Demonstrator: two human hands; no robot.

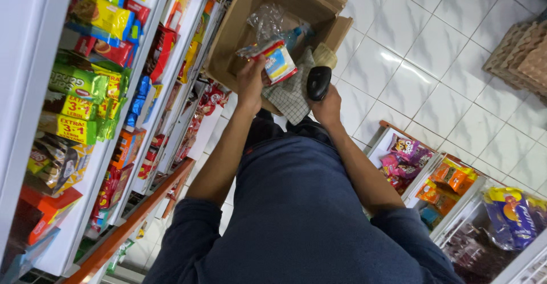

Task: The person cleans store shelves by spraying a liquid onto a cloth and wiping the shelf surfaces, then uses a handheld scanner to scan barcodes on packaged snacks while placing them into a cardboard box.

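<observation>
My left hand [250, 81] grips a small snack packet [276, 61], red, white and blue, held just above my lap. My right hand [326, 106] holds a black handheld barcode scanner [318, 82], its head close to the packet's right side. A checked cloth [292, 97] lies between my two hands. Beyond them an open cardboard box [239, 30] sits on the floor, with clear plastic wrap [266, 19] and a blue-capped bottle [293, 35] inside.
Shelves [85, 204] packed with colourful snack packets run along the left, edged by an orange rail [134, 221]. Lower racks [424, 170] with more packets stand at the right. White floor tiles [433, 56] lie beyond, with stacked egg trays [521, 59] at the far right.
</observation>
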